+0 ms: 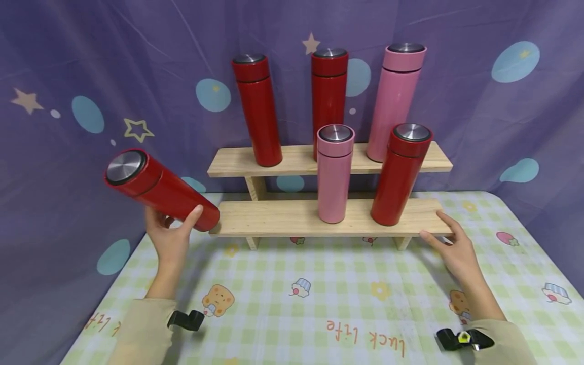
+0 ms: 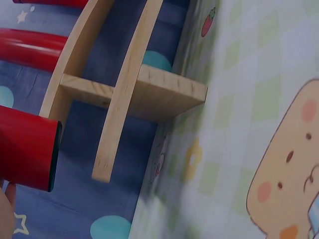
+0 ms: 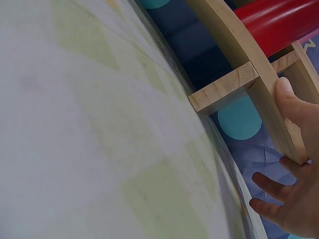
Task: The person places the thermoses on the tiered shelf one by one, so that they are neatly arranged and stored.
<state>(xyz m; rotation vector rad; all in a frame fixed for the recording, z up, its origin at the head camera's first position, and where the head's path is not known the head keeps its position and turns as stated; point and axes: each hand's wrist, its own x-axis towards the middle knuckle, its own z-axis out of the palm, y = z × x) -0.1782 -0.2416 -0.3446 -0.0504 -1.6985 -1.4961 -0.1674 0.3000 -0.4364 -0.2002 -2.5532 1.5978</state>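
Note:
In the head view my left hand (image 1: 171,238) grips a red thermos flask (image 1: 166,190) near its base. The flask is tilted, its steel lid up and to the left, its bottom close to the left end of the lower shelf. The left wrist view shows the flask's lower end (image 2: 27,147) and dark base rim, with most of the hand out of frame. My right hand (image 1: 456,253) holds the right end of the wooden two-tier shelf (image 1: 274,218), thumb on the front edge. Its other fingers (image 3: 271,188) stick out past the shelf end in the right wrist view.
On the lower tier stand a pink flask (image 1: 334,177) and a red flask (image 1: 401,177). The upper tier bears two red flasks, left (image 1: 259,111) and middle (image 1: 329,96), and a pink one (image 1: 396,101) at right. A checked tablecloth (image 1: 347,289) lies underneath; a purple curtain (image 1: 150,50) hangs behind.

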